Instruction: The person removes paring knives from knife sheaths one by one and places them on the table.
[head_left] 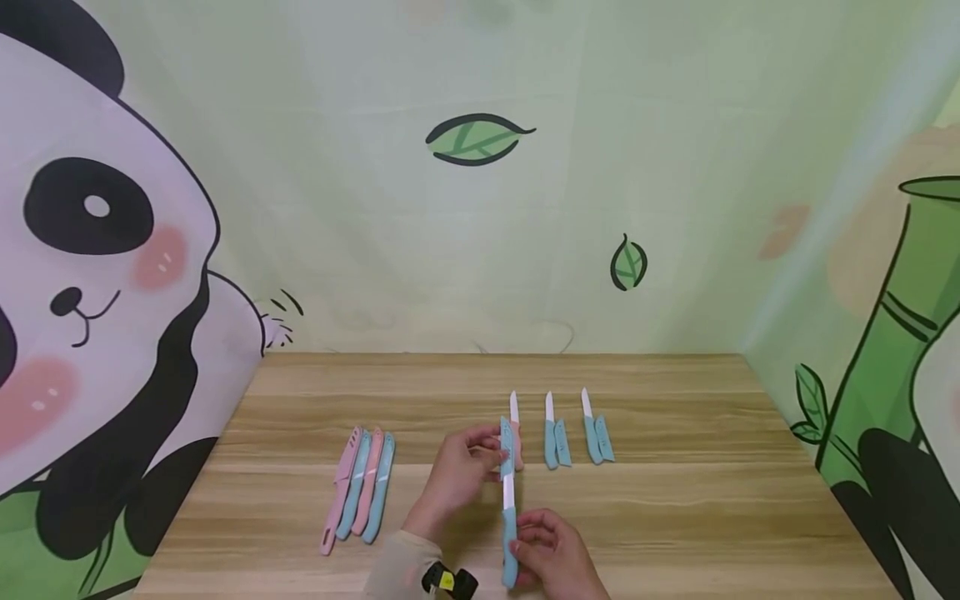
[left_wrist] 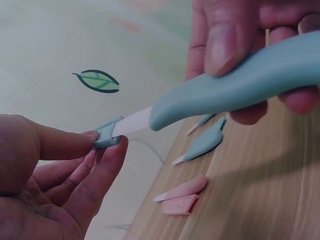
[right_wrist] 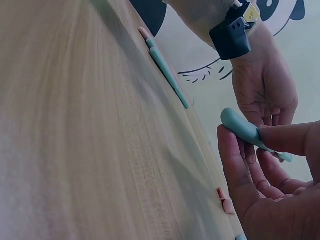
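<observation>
My left hand (head_left: 456, 471) pinches a light blue blade sheath (head_left: 506, 437) between thumb and fingers. In my right hand (head_left: 558, 554) is the blue handle of a paring knife (head_left: 509, 542), gripped with thumb and fingers. Its white blade (left_wrist: 134, 122) points away from me and sits partly inside the sheath (left_wrist: 106, 136), with a stretch still bare near the handle in the left wrist view. Knife and sheath are in line, held above the table. Just behind the sheath lies an unsheathed pink knife (head_left: 514, 408), its pink sheath (left_wrist: 179, 205) beside it in the left wrist view.
On the wooden table (head_left: 675, 517), a row of several sheathed pink and blue knives (head_left: 365, 483) lies left. Two bare blue knives (head_left: 550, 433) (head_left: 590, 433) lie right, each beside a blue sheath (head_left: 562, 446) (head_left: 603, 442). A printed backdrop (head_left: 360, 208) stands behind the table.
</observation>
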